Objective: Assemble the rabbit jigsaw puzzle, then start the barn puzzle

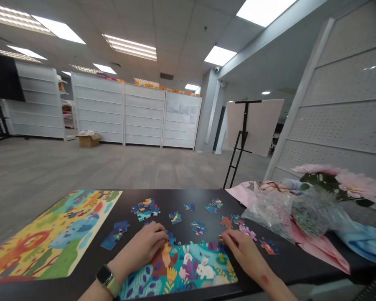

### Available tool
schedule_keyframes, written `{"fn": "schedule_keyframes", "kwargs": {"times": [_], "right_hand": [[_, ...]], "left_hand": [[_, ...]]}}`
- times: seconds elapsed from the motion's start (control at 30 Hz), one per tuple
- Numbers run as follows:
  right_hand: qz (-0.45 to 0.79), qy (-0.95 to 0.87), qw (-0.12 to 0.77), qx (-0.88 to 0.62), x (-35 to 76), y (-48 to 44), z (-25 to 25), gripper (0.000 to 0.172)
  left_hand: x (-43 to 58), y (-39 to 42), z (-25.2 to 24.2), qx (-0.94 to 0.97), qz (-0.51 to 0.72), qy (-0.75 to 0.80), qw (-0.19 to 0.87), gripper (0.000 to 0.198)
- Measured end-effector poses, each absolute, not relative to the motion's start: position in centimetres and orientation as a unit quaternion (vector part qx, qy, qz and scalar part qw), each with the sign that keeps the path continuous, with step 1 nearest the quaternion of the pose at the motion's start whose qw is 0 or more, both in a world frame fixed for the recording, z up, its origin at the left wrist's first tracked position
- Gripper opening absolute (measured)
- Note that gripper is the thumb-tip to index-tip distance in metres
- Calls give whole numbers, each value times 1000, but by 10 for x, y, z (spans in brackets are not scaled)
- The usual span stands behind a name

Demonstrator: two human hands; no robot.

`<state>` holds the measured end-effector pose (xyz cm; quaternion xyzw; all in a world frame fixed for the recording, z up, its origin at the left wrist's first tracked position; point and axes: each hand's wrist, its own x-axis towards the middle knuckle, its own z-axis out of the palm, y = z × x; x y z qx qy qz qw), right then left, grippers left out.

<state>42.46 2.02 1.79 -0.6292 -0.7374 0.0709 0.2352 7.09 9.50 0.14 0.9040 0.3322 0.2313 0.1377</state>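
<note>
A partly joined jigsaw puzzle [203,271] with white rabbits, a squirrel and leaves lies at the table's near edge. My left hand [152,241], with a watch [104,275] on its wrist, rests at the puzzle's upper left, fingers curled together and tips hidden. Beside those fingers shows a blue puzzle piece [171,239]. At the puzzle's upper right corner, my right hand [240,248] pinches a small puzzle piece [220,237], mostly covered by the fingers. Loose pieces and small joined clusters [146,209] are spread beyond both hands.
A yellow illustrated sheet [59,234] lies on the black table [119,261] at left. Plastic wrap [269,211], pink cloth [322,251], a blue cloth [365,242] and pink flowers [357,184] crowd the right side. An easel [242,138] stands behind.
</note>
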Motion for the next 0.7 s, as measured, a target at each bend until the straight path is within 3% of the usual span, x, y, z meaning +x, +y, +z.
{"fn": "schedule_keyframes", "kwargs": {"times": [0.13,0.23,0.47,0.7], "right_hand": [[44,-812,166,-558,379,57,15,26],[41,-806,166,-567,367,78,10,17],[60,-777,211,-590,390,101,1,20],[143,-795,229,-544,389,81,2,34]], "left_hand": [[69,93,2,901,234,334,148,29],[70,93,2,895,242,344,149,29],[71,99,-1,889,243,362,136,25],[74,100,-2,893,239,356,138,28]]}}
